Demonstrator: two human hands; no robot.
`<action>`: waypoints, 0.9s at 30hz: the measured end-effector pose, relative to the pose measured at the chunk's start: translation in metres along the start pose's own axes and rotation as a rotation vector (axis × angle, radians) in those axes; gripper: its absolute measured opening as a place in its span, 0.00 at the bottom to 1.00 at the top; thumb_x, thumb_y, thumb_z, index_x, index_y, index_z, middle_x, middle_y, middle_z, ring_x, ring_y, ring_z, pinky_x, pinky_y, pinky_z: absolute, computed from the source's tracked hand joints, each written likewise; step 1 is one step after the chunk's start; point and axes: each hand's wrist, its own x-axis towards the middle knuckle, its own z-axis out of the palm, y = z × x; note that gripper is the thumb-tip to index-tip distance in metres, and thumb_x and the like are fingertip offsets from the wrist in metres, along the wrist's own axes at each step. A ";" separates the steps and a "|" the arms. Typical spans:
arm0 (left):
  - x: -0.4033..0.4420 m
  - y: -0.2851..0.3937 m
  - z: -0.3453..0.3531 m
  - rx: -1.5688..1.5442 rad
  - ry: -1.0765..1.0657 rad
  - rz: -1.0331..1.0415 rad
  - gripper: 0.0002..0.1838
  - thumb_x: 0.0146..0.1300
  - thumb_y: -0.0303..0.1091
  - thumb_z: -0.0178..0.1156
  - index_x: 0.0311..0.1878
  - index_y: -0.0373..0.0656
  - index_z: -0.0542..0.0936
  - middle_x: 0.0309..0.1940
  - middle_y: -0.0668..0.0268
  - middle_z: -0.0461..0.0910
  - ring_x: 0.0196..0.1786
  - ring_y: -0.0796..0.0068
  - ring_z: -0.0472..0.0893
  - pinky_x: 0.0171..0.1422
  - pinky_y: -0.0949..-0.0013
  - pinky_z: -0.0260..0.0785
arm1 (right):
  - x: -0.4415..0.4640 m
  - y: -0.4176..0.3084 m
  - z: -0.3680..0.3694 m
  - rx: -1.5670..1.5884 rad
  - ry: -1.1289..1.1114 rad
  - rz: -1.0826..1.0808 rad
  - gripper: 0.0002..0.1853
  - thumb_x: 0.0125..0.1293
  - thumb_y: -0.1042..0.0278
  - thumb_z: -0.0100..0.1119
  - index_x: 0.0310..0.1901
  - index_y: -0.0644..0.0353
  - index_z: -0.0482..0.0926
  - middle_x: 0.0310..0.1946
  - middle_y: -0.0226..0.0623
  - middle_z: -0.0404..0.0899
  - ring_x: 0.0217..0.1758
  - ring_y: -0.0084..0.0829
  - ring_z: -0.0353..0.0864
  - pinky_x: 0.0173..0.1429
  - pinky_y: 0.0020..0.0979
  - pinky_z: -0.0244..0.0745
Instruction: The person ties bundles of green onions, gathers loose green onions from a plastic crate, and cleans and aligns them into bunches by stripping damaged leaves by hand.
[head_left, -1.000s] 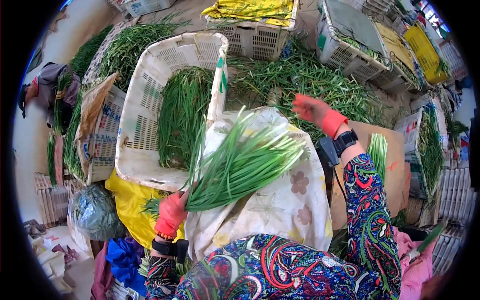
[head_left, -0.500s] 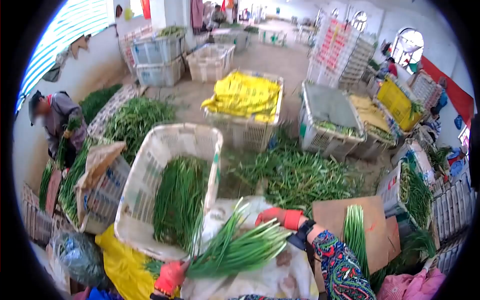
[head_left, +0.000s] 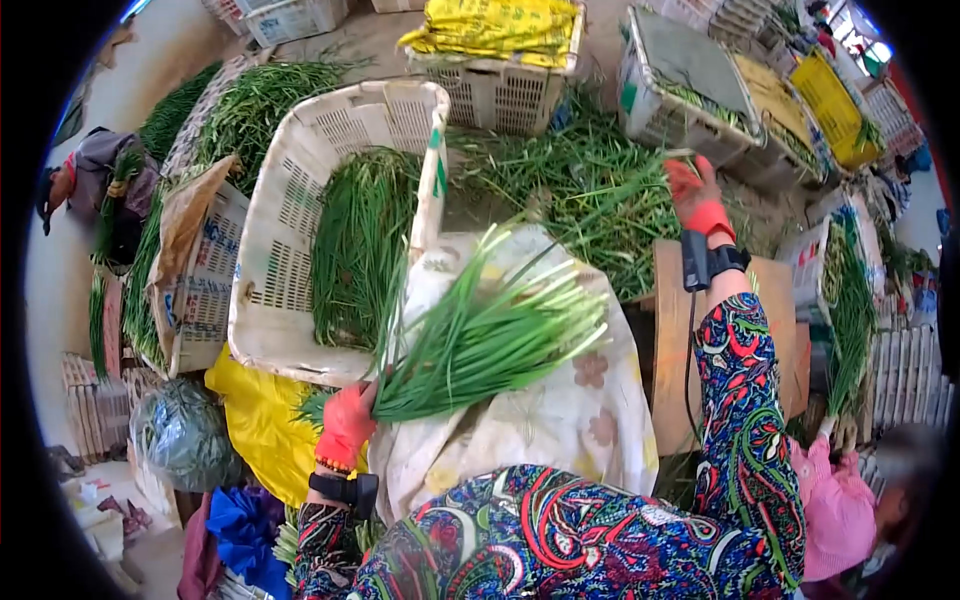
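Observation:
My left hand (head_left: pixel 347 425), in a red glove, is closed round the leafy end of a bunch of chives (head_left: pixel 480 345). The bunch fans out to the right over a pale flowered cloth (head_left: pixel 600 400), its whitish stem ends pointing up and right. My right hand (head_left: pixel 697 195), also red-gloved, is stretched out over a heap of loose green leaves (head_left: pixel 580 200). Its fingers are closed on a few thin chive leaves that trail to the left, partly lost among the heap. Beyond my left hand, a white plastic crate (head_left: pixel 262 230) holds more chives (head_left: pixel 365 235).
A brown board (head_left: pixel 672 330) lies below my right forearm. Yellow sacking (head_left: pixel 500 25) covers a crate ahead; more crates (head_left: pixel 690 125) stand at right. Yellow plastic (head_left: pixel 250 410) and a filled bag (head_left: pixel 185 435) lie left. One person (head_left: pixel 110 190) works at left, another in pink (head_left: pixel 835 510) at right.
My right hand has moved from beside the stem ends up and right to the leaf heap. My left hand still holds the bunch. The view has tilted down.

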 end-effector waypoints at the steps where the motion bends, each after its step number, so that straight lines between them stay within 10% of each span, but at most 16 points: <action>1: 0.001 0.000 0.000 -0.020 0.017 0.008 0.37 0.42 0.27 0.58 0.61 0.60 0.66 0.30 0.63 0.75 0.31 0.58 0.76 0.32 0.60 0.69 | -0.011 0.013 0.002 -0.121 -0.099 0.212 0.31 0.58 0.54 0.57 0.59 0.61 0.61 0.46 0.46 0.71 0.37 0.34 0.78 0.37 0.30 0.75; 3: 0.003 0.002 0.001 -0.061 0.057 0.021 0.36 0.43 0.28 0.58 0.61 0.61 0.66 0.30 0.63 0.76 0.31 0.58 0.76 0.32 0.60 0.69 | -0.043 0.081 0.012 -0.609 0.092 0.174 0.38 0.54 0.47 0.58 0.62 0.57 0.57 0.58 0.49 0.60 0.45 0.42 0.76 0.45 0.39 0.74; 6: 0.006 0.000 -0.001 -0.099 0.044 0.036 0.36 0.44 0.29 0.58 0.62 0.60 0.66 0.30 0.63 0.77 0.31 0.58 0.77 0.32 0.60 0.69 | -0.059 0.147 0.005 -0.807 -0.195 0.658 0.39 0.54 0.44 0.57 0.64 0.52 0.55 0.57 0.41 0.64 0.45 0.40 0.76 0.46 0.37 0.72; 8: 0.005 0.000 -0.004 -0.076 0.038 0.053 0.36 0.44 0.29 0.58 0.62 0.60 0.66 0.31 0.62 0.77 0.31 0.57 0.77 0.32 0.60 0.69 | -0.091 0.175 0.031 -0.831 -0.399 0.747 0.32 0.57 0.45 0.55 0.60 0.54 0.64 0.44 0.31 0.75 0.41 0.28 0.77 0.43 0.28 0.72; 10: 0.002 -0.002 -0.005 -0.060 0.040 0.055 0.36 0.44 0.28 0.58 0.61 0.60 0.66 0.31 0.62 0.77 0.32 0.57 0.77 0.32 0.59 0.69 | -0.111 0.171 0.060 -0.998 -0.499 0.750 0.18 0.61 0.51 0.52 0.41 0.57 0.80 0.19 0.14 0.69 0.18 0.09 0.62 0.22 0.14 0.56; 13: -0.002 -0.004 0.001 -0.075 0.043 0.036 0.37 0.43 0.27 0.59 0.62 0.60 0.65 0.33 0.61 0.77 0.33 0.56 0.77 0.34 0.59 0.69 | -0.076 0.141 0.056 -0.849 -0.568 0.598 0.12 0.61 0.60 0.51 0.40 0.58 0.77 0.15 0.13 0.53 0.13 0.08 0.49 0.15 0.15 0.40; 17: 0.002 0.001 0.000 -0.164 0.006 -0.041 0.38 0.43 0.26 0.58 0.62 0.60 0.64 0.34 0.61 0.77 0.35 0.55 0.77 0.36 0.59 0.69 | -0.061 0.059 0.052 -0.346 -0.385 0.206 0.15 0.65 0.64 0.49 0.47 0.68 0.70 0.15 0.15 0.53 0.12 0.08 0.49 0.13 0.12 0.44; 27: 0.000 -0.004 0.014 -0.353 0.034 -0.060 0.34 0.46 0.31 0.61 0.61 0.57 0.66 0.39 0.59 0.78 0.38 0.56 0.78 0.39 0.62 0.71 | -0.193 0.126 0.060 -1.667 -0.228 0.262 0.15 0.58 0.55 0.58 0.43 0.53 0.79 0.19 0.26 0.73 0.18 0.17 0.70 0.21 0.19 0.66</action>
